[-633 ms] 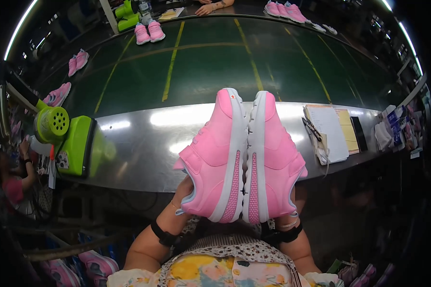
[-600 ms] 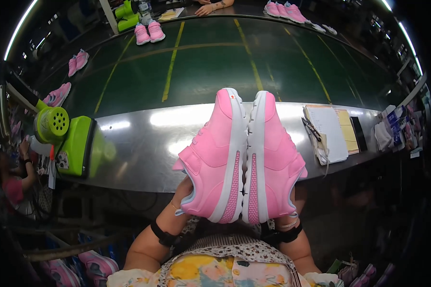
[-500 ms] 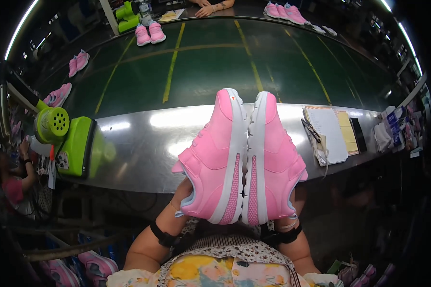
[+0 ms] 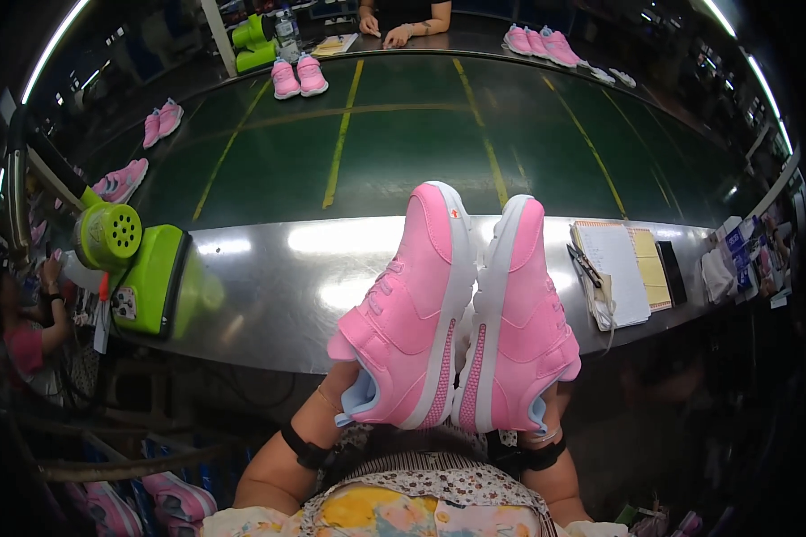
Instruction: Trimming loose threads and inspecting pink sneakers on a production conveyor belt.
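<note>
Two pink sneakers with white soles are held up in front of me, toes pointing away and soles facing each other. My left hand (image 4: 338, 379) is mostly hidden behind the left sneaker (image 4: 400, 313), which it supports near the heel opening. Likewise, my right hand (image 4: 555, 402) holds the right sneaker (image 4: 527, 327) from its outer side, fingers out of sight. The soles touch or nearly touch toward the heels, while a gap shows at the toes. A small orange mark sits on the left sole's toe edge.
Below the sneakers lies a metal bench (image 4: 269, 295), with a green conveyor belt (image 4: 412, 134) beyond. A lime-green machine (image 4: 148, 282) stands left, a notebook (image 4: 611, 273) with snips (image 4: 586, 266) right. More pink sneakers (image 4: 300, 78) rest on the belt. Co-workers' hands (image 4: 398, 36) show at the far side.
Both sneakers have shifted slightly right and tilted, and their toes have spread further apart. The whole view has tipped a little, so the belt and bench sit lower.
</note>
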Demonstrator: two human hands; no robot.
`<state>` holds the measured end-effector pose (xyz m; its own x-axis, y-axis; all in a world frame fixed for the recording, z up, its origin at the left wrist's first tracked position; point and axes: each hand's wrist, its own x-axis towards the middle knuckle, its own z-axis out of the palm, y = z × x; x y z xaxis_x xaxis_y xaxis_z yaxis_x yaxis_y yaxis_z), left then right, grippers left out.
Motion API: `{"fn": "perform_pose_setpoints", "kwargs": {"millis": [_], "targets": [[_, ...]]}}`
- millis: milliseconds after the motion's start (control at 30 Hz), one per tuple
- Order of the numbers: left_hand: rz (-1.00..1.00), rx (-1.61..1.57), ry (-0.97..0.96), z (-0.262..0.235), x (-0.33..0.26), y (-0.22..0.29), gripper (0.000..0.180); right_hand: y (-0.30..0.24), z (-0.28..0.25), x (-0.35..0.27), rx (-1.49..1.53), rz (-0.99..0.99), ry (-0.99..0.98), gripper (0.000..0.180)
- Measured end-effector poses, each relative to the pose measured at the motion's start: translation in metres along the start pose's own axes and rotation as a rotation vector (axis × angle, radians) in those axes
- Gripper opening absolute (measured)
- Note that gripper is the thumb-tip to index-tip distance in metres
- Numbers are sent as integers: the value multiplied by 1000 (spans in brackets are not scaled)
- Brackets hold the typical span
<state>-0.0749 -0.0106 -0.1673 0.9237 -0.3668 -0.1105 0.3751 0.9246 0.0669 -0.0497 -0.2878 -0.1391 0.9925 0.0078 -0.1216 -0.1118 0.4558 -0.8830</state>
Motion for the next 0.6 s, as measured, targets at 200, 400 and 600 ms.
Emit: {"fn": "perform_pose_setpoints", "kwargs": {"millis": [200, 400, 600], "targets": [[206, 508, 27, -9, 7, 10, 51, 50, -99, 19, -945, 110, -48, 37], [365, 927, 50, -5, 11, 17, 49, 78, -132, 28, -302, -45, -187, 46], [256, 983, -44, -7, -4, 26, 52, 9, -35, 24, 688, 308, 47, 47]]}}
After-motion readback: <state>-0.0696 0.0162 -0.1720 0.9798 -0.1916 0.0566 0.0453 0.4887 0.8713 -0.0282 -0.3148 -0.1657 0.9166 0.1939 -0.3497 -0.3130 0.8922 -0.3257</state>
